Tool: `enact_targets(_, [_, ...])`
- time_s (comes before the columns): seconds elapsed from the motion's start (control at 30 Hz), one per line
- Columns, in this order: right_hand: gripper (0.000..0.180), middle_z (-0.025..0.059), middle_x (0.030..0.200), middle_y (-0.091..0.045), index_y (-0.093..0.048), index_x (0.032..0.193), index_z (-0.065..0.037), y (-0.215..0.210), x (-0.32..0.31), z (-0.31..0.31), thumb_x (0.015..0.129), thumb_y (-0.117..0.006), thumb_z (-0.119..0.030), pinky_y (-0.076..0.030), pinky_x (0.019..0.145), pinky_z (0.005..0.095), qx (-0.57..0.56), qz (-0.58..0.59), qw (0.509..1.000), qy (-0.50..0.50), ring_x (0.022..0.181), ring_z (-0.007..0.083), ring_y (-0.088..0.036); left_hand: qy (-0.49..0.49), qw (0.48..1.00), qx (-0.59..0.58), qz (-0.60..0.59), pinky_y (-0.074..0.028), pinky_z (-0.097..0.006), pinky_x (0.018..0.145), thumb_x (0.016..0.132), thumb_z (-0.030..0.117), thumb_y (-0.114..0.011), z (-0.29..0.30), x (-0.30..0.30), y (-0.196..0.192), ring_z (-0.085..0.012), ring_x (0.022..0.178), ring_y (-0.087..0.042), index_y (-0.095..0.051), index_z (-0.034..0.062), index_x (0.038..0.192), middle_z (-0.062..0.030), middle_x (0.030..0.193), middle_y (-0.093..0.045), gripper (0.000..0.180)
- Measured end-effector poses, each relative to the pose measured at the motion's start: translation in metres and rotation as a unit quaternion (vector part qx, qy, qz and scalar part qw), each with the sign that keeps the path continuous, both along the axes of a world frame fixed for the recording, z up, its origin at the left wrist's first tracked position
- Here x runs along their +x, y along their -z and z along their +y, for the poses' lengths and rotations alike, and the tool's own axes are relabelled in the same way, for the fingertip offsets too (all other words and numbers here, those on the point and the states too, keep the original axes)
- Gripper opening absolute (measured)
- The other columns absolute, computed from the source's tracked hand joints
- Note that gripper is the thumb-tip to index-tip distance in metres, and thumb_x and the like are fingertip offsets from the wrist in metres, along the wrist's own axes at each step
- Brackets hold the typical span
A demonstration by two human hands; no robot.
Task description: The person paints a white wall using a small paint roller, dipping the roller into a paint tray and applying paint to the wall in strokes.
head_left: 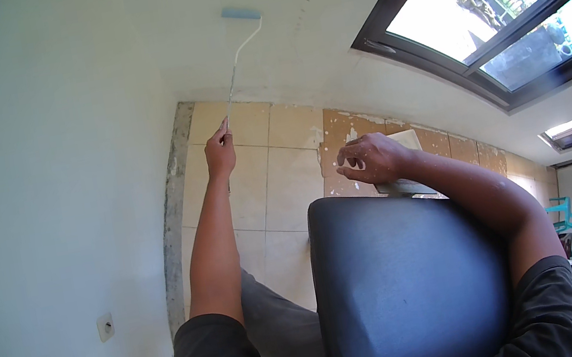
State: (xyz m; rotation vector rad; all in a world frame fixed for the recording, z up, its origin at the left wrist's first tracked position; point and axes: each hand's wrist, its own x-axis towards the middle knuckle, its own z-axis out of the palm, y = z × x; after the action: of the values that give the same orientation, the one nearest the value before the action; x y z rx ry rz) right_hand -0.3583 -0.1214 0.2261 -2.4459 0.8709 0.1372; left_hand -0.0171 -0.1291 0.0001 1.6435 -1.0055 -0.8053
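Observation:
My left hand (220,153) is closed round the handle of a long thin paint roller (242,13), arm stretched out ahead. The roller's pale blue sleeve lies against the white wall (205,56) in front, or very close to it. Over the far edge of a dark padded chair back (407,271), my right hand (371,158) hangs with fingers loosely curled and apart, holding nothing. Partly hidden behind that hand and the chair back is a light-coloured tray or container (406,138); its contents cannot be made out.
Brown paint-spattered sheeting (347,134) lies along the wall's foot on beige floor tiles (238,164). A dark-framed window (422,42) is at the upper right. A wall socket (105,327) sits on the left wall. A turquoise plastic chair (569,215) stands far right.

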Motion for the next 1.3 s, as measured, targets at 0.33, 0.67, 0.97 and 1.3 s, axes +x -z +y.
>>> enact_targets(0.33, [0.027, 0.0132, 0.079, -0.068, -0.069, 0.093, -0.007, -0.004, 0.001, 0.0, 0.091, -0.063, -0.033, -0.052, 0.067, 0.0425, 0.005, -0.003, 1.0, -0.001, 0.074, 0.0312, -0.066, 0.033, 0.993, 0.094, 0.058, -0.049, -0.031, 0.059, 0.098, 0.019, -0.056, 0.004, 0.007, 0.01, -0.0128, 0.064, -0.059, -0.061, 0.0118, 0.135, -0.0065, 0.079, -0.065, 0.038])
enact_targets(0.67, [0.028, 0.0136, 0.079, -0.067, -0.069, 0.093, -0.006, -0.002, 0.0, -0.001, 0.091, -0.063, -0.033, -0.051, 0.067, 0.043, 0.01, 0.016, 1.0, 0.008, 0.073, 0.0317, -0.065, 0.03, 0.974, 0.181, 0.135, -0.045, -0.031, 0.043, 0.098, 0.017, -0.053, 0.009, 0.008, 0.034, -0.0131, 0.05, -0.054, -0.055, 0.0138, 0.141, -0.0054, 0.078, -0.065, 0.043])
enact_targets(0.97, [0.028, 0.0144, 0.076, -0.065, -0.068, 0.092, -0.006, 0.002, -0.001, -0.002, 0.091, -0.063, -0.034, -0.05, 0.065, 0.0442, 0.011, 0.004, 1.0, 0.005, 0.071, 0.0336, -0.064, 0.112, 0.946, 0.302, 0.032, -0.042, -0.028, 0.041, 0.09, 0.008, -0.055, 0.001, 0.007, 0.066, -0.0136, 0.053, -0.054, -0.057, -0.002, 0.129, -0.0091, 0.084, -0.064, 0.041])
enact_targets(1.3, [0.028, 0.015, 0.074, -0.064, -0.067, 0.089, -0.005, 0.005, -0.005, -0.002, 0.091, -0.063, -0.033, -0.049, 0.065, 0.0453, 0.003, -0.007, 1.0, -0.002, 0.07, 0.035, -0.063, 0.141, 0.94, 0.205, 0.235, -0.051, -0.03, 0.056, 0.099, 0.012, -0.055, -0.001, -0.039, 0.023, -0.0171, 0.077, -0.068, -0.054, -0.0003, 0.134, -0.0103, 0.124, -0.064, 0.037])
